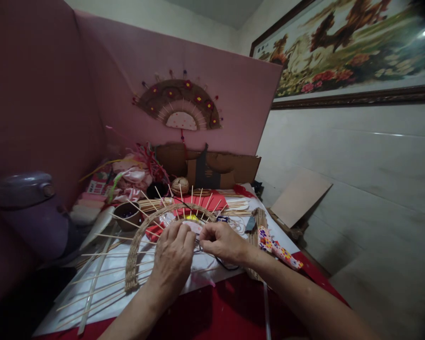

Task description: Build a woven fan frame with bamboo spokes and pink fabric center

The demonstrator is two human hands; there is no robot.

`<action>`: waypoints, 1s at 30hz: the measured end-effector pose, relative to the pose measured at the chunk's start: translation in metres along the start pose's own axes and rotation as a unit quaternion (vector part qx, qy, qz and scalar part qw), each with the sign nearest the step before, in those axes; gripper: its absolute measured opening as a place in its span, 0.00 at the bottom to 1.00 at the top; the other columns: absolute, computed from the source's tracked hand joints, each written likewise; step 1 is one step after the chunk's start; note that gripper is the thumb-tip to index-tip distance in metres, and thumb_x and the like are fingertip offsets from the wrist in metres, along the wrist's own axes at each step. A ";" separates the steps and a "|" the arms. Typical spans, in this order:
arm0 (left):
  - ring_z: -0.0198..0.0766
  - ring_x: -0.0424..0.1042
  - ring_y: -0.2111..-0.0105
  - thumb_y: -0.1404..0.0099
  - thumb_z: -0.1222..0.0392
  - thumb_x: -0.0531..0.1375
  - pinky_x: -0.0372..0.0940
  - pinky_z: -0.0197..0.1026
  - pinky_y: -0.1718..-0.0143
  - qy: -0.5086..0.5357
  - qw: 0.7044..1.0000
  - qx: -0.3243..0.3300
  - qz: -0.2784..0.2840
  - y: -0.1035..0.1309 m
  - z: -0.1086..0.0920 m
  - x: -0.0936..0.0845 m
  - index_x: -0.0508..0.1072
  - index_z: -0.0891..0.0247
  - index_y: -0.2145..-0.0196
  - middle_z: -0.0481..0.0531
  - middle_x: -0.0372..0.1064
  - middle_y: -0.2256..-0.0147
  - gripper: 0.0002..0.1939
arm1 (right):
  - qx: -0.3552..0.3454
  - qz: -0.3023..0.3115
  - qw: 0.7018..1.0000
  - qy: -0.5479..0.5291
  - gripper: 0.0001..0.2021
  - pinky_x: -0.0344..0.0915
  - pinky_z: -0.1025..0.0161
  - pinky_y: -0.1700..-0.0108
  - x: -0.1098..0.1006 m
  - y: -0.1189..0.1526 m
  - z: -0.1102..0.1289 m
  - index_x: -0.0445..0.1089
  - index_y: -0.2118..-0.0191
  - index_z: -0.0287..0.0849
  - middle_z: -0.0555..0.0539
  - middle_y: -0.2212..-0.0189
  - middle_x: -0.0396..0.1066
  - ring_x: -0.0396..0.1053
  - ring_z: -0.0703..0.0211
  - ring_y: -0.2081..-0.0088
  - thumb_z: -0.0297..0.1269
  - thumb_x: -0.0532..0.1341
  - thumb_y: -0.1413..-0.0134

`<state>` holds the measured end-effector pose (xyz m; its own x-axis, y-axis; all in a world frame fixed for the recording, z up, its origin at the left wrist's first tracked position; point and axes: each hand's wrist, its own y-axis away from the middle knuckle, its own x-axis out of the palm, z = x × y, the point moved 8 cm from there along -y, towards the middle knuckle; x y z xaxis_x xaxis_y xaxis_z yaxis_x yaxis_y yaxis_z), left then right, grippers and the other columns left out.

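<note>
A half-round fan frame (132,264) lies in front of me, with thin wooden sticks spreading out through a woven band of brown twine. My left hand (175,250) is closed over the inner part of the frame, where the sticks come together; its fingertips and that spot are partly hidden. Beside it, my right hand (225,241) is closed in a pinch close to the left fingers. A thin black cord (226,267) curves below the right hand and runs in between both hands. Pale pink material (194,227) shows just behind the fingers.
A finished fan (180,104) hangs on the pink panel. Behind the frame are a twine ball (180,185), red paper (217,200) and a brown cup (127,215). A glue stick (92,297) lies left; corrugated cardboard (258,222) and flowered cloth (278,248) lie right. A purple bottle (28,222) stands far left.
</note>
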<state>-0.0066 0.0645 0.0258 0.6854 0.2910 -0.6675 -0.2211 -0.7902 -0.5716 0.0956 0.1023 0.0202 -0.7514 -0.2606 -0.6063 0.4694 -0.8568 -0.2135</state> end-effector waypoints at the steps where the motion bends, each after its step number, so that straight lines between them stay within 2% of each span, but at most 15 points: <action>1: 0.57 0.58 0.51 0.40 0.72 0.50 0.48 0.60 0.49 -0.001 1.000 0.003 0.003 0.000 -0.001 0.000 0.71 0.66 0.70 0.64 0.68 0.62 0.11 | 0.001 0.001 1.000 -0.001 0.05 0.54 0.69 0.73 0.000 0.000 0.000 0.68 0.78 0.39 0.53 0.80 0.66 0.61 0.67 0.76 0.25 0.57 0.63; 6: 0.57 0.57 0.49 0.40 0.70 0.50 0.45 0.60 0.47 0.045 0.999 -0.017 0.001 0.001 0.001 -0.001 0.72 0.67 0.69 0.65 0.68 0.61 0.11 | 0.008 0.007 0.999 -0.038 0.04 0.53 0.69 0.74 0.003 0.000 -0.002 0.67 0.79 0.39 0.54 0.81 0.65 0.59 0.67 0.77 0.25 0.57 0.64; 10: 0.53 0.62 0.55 0.37 0.61 0.51 0.53 0.57 0.52 0.145 0.986 -0.086 -0.014 0.002 0.014 0.000 0.71 0.65 0.65 0.62 0.68 0.62 0.10 | 0.029 -0.010 0.995 -0.097 0.02 0.53 0.70 0.76 0.004 -0.004 -0.008 0.66 0.78 0.38 0.54 0.82 0.62 0.57 0.68 0.78 0.28 0.57 0.61; 14: 0.44 0.69 0.66 0.39 0.53 0.55 0.62 0.45 0.65 0.309 0.935 -0.169 0.041 0.003 0.027 0.018 0.71 0.65 0.64 0.58 0.72 0.66 0.13 | 0.037 -0.036 0.988 -0.148 0.03 0.57 0.68 0.73 0.002 -0.006 -0.012 0.67 0.76 0.37 0.52 0.79 0.64 0.60 0.66 0.76 0.31 0.58 0.60; 17: 0.37 0.68 0.74 0.44 0.53 0.60 0.60 0.38 0.72 0.409 0.882 -0.219 0.081 0.006 0.034 0.031 0.72 0.66 0.71 0.54 0.72 0.74 0.12 | 0.039 -0.037 0.982 -0.178 0.05 0.59 0.67 0.71 0.001 -0.005 -0.012 0.68 0.75 0.37 0.50 0.78 0.66 0.63 0.65 0.75 0.33 0.59 0.60; 20: 0.30 0.60 0.81 0.46 0.54 0.62 0.54 0.34 0.77 0.465 0.843 -0.258 0.081 0.010 0.041 0.037 0.71 0.66 0.76 0.48 0.68 0.81 0.11 | 0.042 -0.041 0.978 -0.201 0.05 0.60 0.67 0.70 0.000 -0.004 -0.012 0.68 0.75 0.37 0.51 0.78 0.67 0.63 0.65 0.75 0.33 0.61 0.60; 24: 0.28 0.58 0.82 0.47 0.55 0.62 0.52 0.33 0.78 0.505 0.813 -0.280 0.073 0.011 0.042 0.040 0.69 0.65 0.79 0.46 0.66 0.82 0.11 | 0.051 -0.042 0.970 -0.233 0.06 0.61 0.66 0.70 0.001 -0.004 -0.014 0.68 0.75 0.37 0.51 0.78 0.67 0.64 0.65 0.75 0.35 0.62 0.61; 30: 0.30 0.60 0.81 0.44 0.53 0.60 0.53 0.34 0.78 0.531 0.788 -0.301 0.084 0.013 0.038 0.043 0.70 0.66 0.77 0.51 0.70 0.78 0.12 | 0.062 -0.043 0.955 -0.287 0.07 0.60 0.67 0.71 0.003 -0.002 -0.015 0.68 0.76 0.37 0.52 0.80 0.67 0.64 0.66 0.76 0.35 0.64 0.62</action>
<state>-0.0059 0.0876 -0.0283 0.9464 -0.2070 0.2479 -0.2201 -0.9751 0.0261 0.0989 0.1102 0.0072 -0.9318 -0.3572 -0.0636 0.3627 -0.9228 -0.1298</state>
